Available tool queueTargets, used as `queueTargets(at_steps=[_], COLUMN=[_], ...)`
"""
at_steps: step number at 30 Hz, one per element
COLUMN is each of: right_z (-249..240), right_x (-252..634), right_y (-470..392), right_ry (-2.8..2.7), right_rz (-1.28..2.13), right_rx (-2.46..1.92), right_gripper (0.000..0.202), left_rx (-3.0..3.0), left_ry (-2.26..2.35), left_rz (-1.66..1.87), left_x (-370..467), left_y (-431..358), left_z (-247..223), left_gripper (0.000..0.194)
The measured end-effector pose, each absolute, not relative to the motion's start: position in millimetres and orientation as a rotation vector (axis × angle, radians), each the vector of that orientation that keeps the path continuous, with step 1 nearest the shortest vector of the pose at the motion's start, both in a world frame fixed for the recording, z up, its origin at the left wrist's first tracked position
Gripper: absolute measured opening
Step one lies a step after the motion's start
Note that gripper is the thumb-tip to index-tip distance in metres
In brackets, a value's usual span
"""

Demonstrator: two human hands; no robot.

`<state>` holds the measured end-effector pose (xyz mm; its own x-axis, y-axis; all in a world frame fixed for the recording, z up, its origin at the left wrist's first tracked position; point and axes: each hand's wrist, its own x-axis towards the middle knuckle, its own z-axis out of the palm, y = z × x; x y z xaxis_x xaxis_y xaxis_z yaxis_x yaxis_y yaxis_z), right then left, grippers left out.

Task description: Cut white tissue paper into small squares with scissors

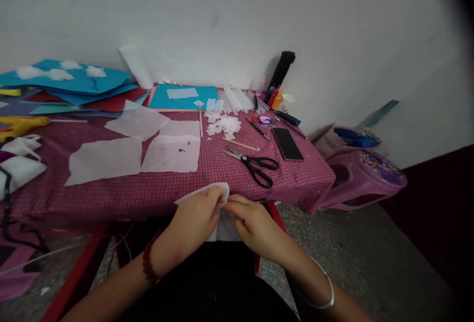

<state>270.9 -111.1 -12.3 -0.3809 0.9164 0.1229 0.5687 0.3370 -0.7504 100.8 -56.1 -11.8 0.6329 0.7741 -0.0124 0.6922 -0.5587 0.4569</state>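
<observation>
Pinching a thin, white, paper-like sheet (226,228) between them, the left hand (195,219) and the right hand (261,227) meet at the near edge of the desk (299,179), which has a red checked cloth over it. The left grip is closed on the sheet's upper part, thumb and bent fingers together; the right grip is narrow, its fingertips on the sheet just beside the left fingers. The sheet is in front of the body, partly over the desk's edge and partly below it.

It looks folded or bunched and only partly worked, by my judgement; its finished shape cannot be told. Beyond the hands, a loose pile of small white cut pieces (226,125) lies on the cloth, while several translucent white sheets (107,159) lie spread flat to the left, largely whole, one with small holes or marks.

One flap of the held sheet points to the left, over the desk's edge, and another part hangs down between the hands towards the lap. The hands hide too much to tell its long axis.

Nearest to the hands are black-handled scissors (244,158), blades pointing left and away, with a thin wooden stick (240,144) just beyond.
</observation>
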Motion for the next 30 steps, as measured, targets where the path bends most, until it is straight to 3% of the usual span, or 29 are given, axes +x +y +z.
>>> queueTargets(at_steps=[15,30], right_z=[-26.3,-19.5], right_x=[272.8,269.1], right_y=[-104.4,-107.9], right_ry=[-1.945,-1.918], right_rz=[0.773,0.766], right_rx=[-1.421,-1.306], right_gripper=[0.040,0.037], left_rx=[1.967,2.453], left_ry=[1.073,1.288], left_rz=[0.599,0.329], left_x=[78.0,94.8], left_y=[-38.1,-46.1], left_z=[-29.0,-18.3], left_gripper=[0.013,0.007])
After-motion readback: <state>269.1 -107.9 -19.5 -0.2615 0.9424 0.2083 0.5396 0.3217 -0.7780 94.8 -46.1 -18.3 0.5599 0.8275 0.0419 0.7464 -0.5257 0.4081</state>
